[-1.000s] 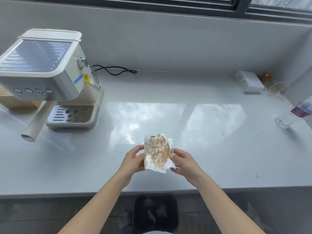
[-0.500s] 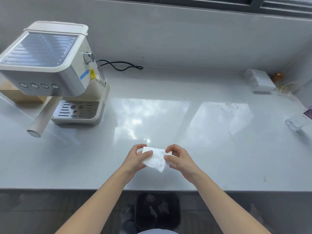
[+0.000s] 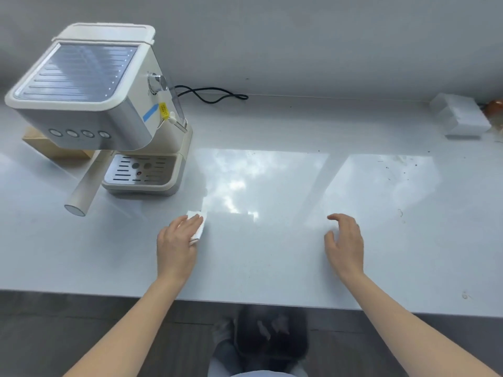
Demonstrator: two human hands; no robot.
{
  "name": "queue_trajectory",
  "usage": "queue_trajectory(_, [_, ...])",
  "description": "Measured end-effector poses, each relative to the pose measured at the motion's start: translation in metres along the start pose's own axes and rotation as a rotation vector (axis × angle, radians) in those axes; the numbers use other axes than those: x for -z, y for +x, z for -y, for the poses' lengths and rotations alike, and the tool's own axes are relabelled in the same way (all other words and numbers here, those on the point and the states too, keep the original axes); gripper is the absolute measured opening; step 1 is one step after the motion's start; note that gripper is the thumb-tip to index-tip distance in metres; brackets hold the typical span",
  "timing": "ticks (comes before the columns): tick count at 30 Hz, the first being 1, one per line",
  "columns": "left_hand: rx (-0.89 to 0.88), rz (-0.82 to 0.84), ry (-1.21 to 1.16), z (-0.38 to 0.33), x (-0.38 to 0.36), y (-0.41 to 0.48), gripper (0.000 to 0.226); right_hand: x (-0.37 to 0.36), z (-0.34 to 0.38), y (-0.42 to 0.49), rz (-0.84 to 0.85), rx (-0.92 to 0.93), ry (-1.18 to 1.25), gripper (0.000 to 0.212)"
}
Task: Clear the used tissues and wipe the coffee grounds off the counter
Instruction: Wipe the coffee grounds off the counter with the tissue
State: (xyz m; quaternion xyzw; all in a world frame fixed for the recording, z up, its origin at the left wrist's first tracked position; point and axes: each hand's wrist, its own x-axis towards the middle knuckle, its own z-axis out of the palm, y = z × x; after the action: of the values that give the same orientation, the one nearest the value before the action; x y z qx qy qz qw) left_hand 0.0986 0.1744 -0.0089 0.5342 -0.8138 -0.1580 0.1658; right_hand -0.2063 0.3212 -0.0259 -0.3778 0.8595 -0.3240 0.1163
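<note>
My left hand lies palm down on a folded white tissue, pressing it flat on the grey counter just in front of the coffee machine. Only the tissue's far and right edges show past my fingers. My right hand hovers over the counter to the right, fingers spread, holding nothing. Dark coffee specks dot the counter at the far right, with a few more near the middle back.
A cream coffee machine with a drip tray and a jutting handle stands at the left, its black cord behind. A white box sits at the back right. A black bin holding tissues is on the floor below the counter edge.
The tissue, open with brown grounds a second ago, was folded shut. My left hand carried it left and pressed it on the counter; my right hand let go and moved right.
</note>
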Motion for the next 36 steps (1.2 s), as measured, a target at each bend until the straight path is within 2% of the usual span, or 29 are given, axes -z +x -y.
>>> queue_trajectory(3, [-0.057, 0.276, 0.196, 0.009, -0.018, -0.02, 0.055, -0.011, -0.017, 0.005, 0.079, 0.037, -0.261, 0.037])
queue_trajectory(5, [-0.026, 0.335, 0.25, 0.009, -0.028, -0.031, 0.066, -0.021, -0.023, 0.0, 0.097, 0.034, -0.322, 0.039])
queue_trajectory(7, [-0.03, 0.301, 0.326, 0.005, -0.03, -0.03, 0.074, -0.025, -0.027, -0.003, 0.068, 0.045, -0.337, 0.04])
queue_trajectory(10, [-0.033, 0.237, 0.377, -0.004, -0.03, -0.014, 0.053, -0.026, -0.028, -0.003, 0.061, 0.053, -0.358, 0.041])
queue_trajectory(12, [0.027, 0.215, 0.311, -0.011, -0.033, -0.004, 0.038, -0.026, -0.028, -0.003, 0.066, 0.051, -0.361, 0.041])
queue_trajectory(14, [0.072, 0.183, 0.21, -0.015, -0.038, -0.007, 0.034, -0.025, -0.027, -0.003, 0.073, 0.045, -0.362, 0.041])
queue_trajectory(17, [0.112, 0.174, 0.073, -0.007, -0.047, -0.024, 0.049, -0.025, -0.026, 0.0, 0.092, 0.038, -0.35, 0.041])
queue_trajectory(20, [0.059, 0.258, 0.138, 0.011, -0.047, -0.031, 0.069, -0.012, -0.037, 0.013, 0.086, 0.076, -0.37, 0.044])
queue_trajectory(24, [0.127, 0.297, 0.235, 0.041, -0.044, -0.003, 0.066, 0.001, -0.06, 0.031, 0.093, -0.02, -0.447, 0.051])
queue_trajectory(27, [0.163, 0.307, 0.236, 0.035, -0.048, 0.017, 0.066, -0.005, -0.065, 0.03, 0.099, -0.03, -0.473, 0.053])
queue_trajectory(31, [-0.032, 0.37, 0.187, -0.028, -0.078, 0.023, 0.068, -0.005, -0.068, 0.03, 0.108, -0.035, -0.484, 0.06])
queue_trajectory(36, [-0.278, 0.489, 0.124, -0.11, -0.11, -0.011, 0.069, -0.003, -0.069, 0.029, 0.097, -0.032, -0.466, 0.062])
